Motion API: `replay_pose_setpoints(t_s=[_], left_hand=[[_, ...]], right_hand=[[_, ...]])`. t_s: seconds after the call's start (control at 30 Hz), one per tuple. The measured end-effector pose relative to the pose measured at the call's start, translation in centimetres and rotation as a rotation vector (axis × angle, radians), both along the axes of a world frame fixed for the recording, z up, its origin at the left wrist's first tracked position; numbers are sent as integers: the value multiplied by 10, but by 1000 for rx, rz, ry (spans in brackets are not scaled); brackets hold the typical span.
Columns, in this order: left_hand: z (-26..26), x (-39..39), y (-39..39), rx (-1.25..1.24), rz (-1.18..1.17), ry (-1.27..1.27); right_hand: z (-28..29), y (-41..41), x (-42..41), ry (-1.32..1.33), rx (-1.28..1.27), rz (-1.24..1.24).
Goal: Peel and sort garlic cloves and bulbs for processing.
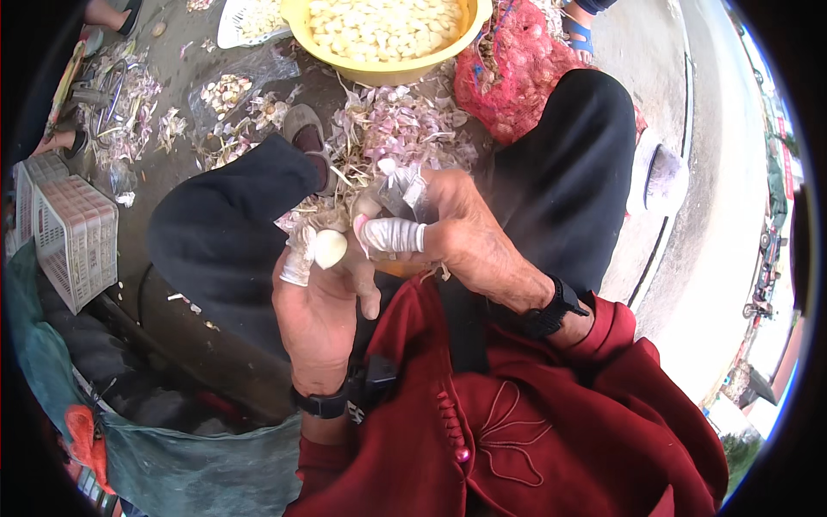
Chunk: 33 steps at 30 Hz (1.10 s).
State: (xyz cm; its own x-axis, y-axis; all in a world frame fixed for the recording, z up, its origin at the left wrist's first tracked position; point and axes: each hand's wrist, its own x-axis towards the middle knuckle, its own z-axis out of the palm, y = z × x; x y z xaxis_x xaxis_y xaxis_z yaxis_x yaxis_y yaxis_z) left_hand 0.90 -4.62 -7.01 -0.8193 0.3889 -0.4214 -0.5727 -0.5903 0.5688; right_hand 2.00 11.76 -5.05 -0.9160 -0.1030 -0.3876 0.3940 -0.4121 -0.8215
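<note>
My left hand (pixel 323 291), its thumb wrapped in white tape, holds a peeled white garlic clove (pixel 331 249) between thumb and fingers. Close against it on the right is my right hand (pixel 433 220), with taped thumb and finger; a bit of pink garlic skin (pixel 360 234) is pinched at its thumb tip. Another white clove (pixel 386 166) shows by the right fingertips, beside something greyish and shiny that I cannot make out. Below and beyond the hands lies a heap of pinkish garlic skins (pixel 407 126).
A yellow basin (pixel 387 72) of peeled cloves stands ahead, a white basket (pixel 232 29) to its left. A red mesh sack (pixel 517 77) of garlic bulbs lies right. Loose cloves (pixel 226 94) lie on plastic. White crates (pixel 81 239) stand left. Other people's feet (pixel 578 39) show at the top.
</note>
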Motion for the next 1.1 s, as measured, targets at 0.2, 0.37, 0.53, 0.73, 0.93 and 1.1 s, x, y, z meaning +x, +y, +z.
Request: replay_pose_setpoints(t_s=[0.2,0.37,0.53,0.73,0.93,1.1], left_hand=[[6,1,2,34,-58,-146],[5,1,6,-133,-66,-5],[9,5,16,-117,-28,30],[10,2,20,-181,-58,93],[13,3,22,-345,25,307],[9,2,11,-328,7,370]], right_hand=[[2,-4,-1,128,72,40],[3,-3,3,158,361,29],[-2,6,4,296,350,18],[-1,15,8,322,500,57],[0,26,16,225,539,69],[23,35,19,182,334,281]])
